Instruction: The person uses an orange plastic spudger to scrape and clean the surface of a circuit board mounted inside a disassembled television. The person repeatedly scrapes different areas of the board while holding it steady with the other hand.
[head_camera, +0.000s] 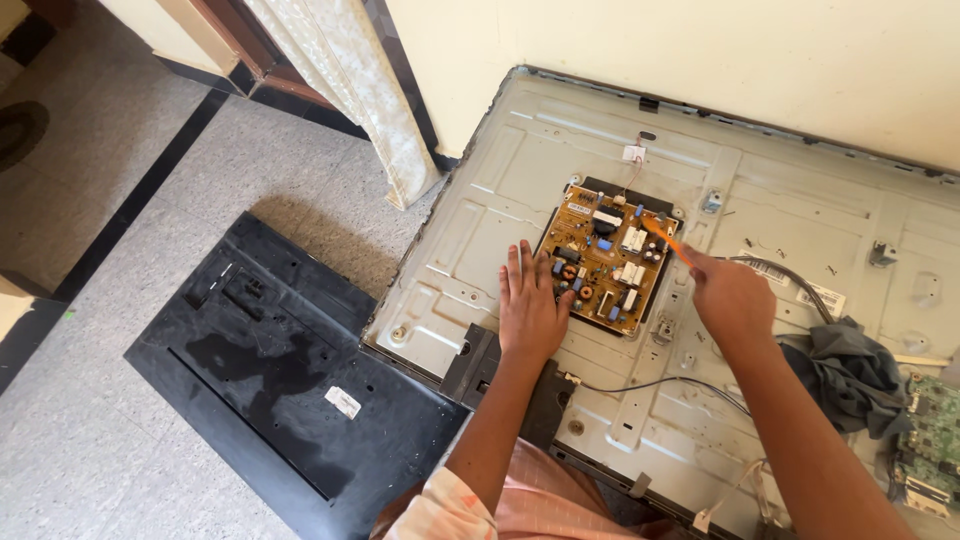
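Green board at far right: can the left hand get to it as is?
Probably not: the left hand lies flat by the brown board, and the right arm and grey cloth lie between it and the green board.

Bright daylight, soft shadows, sharp focus, slight wide-angle edge distortion

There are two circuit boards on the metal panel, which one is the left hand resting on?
The left hand rests on the tan circuit board mid-panel, beside the orange tool in the right hand. The green circuit board lies untouched at the right edge.
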